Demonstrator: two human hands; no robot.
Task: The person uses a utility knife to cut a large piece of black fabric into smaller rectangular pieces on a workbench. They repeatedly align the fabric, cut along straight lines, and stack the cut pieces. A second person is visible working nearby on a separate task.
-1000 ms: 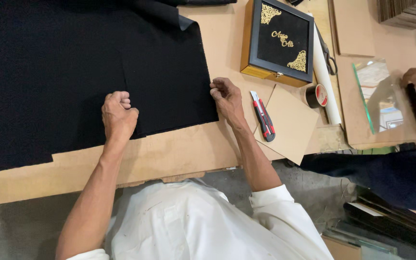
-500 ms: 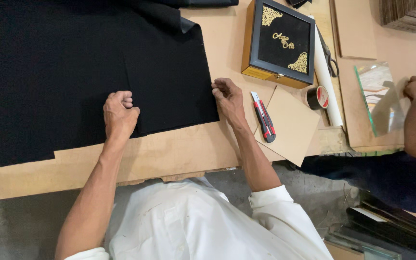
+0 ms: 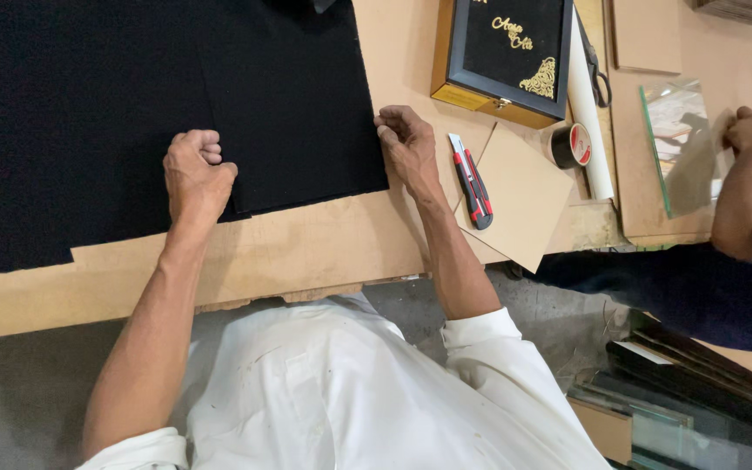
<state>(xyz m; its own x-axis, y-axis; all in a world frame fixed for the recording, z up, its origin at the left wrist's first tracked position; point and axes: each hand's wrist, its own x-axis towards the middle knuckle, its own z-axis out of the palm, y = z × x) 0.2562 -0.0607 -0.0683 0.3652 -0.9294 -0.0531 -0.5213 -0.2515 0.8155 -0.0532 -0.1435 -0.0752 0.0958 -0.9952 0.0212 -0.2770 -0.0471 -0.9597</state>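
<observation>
The left hand (image 3: 195, 170) is a closed fist pressing on the black felt sheet (image 3: 132, 113); the right hand (image 3: 406, 144), fingers curled together, pinches its edge at 3 o'clock, probably to keep it flat on the brown surface (image 3: 324, 248). At 3 o'clock lie one red utility knife (image 3: 472, 181), one tape roll (image 3: 570, 144), and one black framed box (image 3: 506, 52).

Black fabric (image 3: 132, 104) beyond frame edge

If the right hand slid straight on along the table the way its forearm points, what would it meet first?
The right hand points up-left onto the black fabric sheet, whose edge it already touches; beyond that, only more fabric shows, as far as visible.
</observation>
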